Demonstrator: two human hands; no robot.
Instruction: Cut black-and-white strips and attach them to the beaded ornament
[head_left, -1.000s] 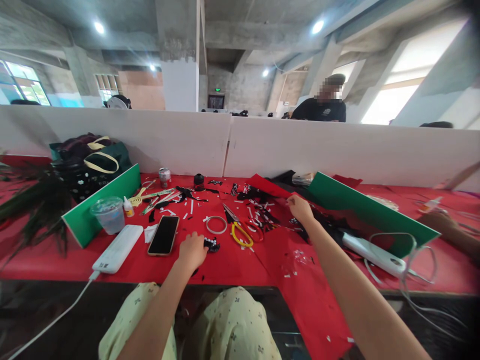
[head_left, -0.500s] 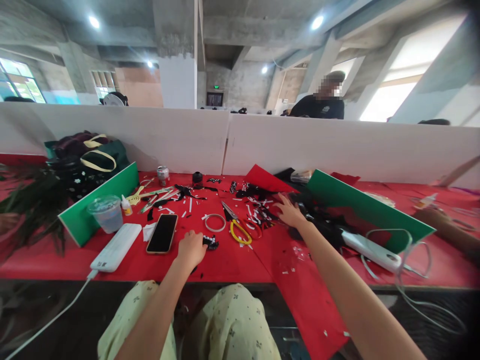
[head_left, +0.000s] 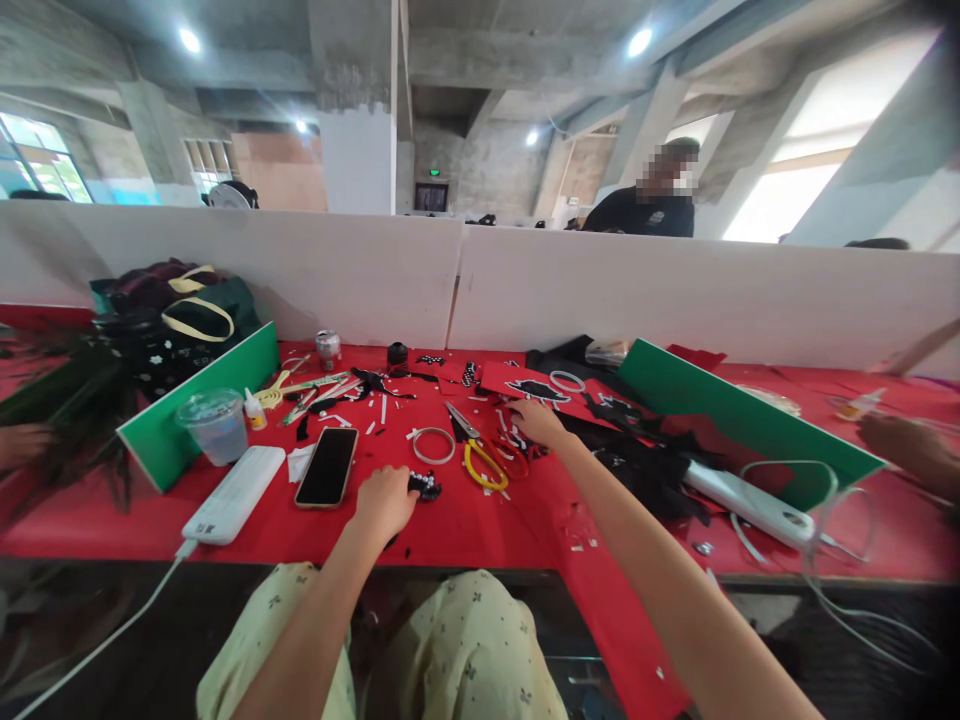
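Note:
My left hand (head_left: 385, 502) rests on the red table, its fingers closed at the edge of a small black piece with white beads (head_left: 426, 486). My right hand (head_left: 536, 424) reaches over white and black scraps (head_left: 506, 428), fingers stretched to the left by the near edge of a red sheet (head_left: 499, 378); no held thing shows in it. On that sheet lies a black cut-out (head_left: 541, 390) edged with white. Scissors with yellow and red handles (head_left: 486, 468) lie between my hands, beside a pale ring (head_left: 433, 446). Another ring (head_left: 568, 381) sits beyond my right hand.
On the left are a phone (head_left: 326, 467), a white power bank (head_left: 234, 495), a plastic cup (head_left: 214, 425) and a glue bottle (head_left: 254, 409). Green boards (head_left: 750, 420) stand at both sides. Black cloth and a white cabled device (head_left: 750, 503) lie right. Other people's hands show at both edges.
My right hand has moved left, from the black material to the scraps. The red sheet, tilted up before, now lies flatter, with the black cut-out and ring in view. My left hand stays put.

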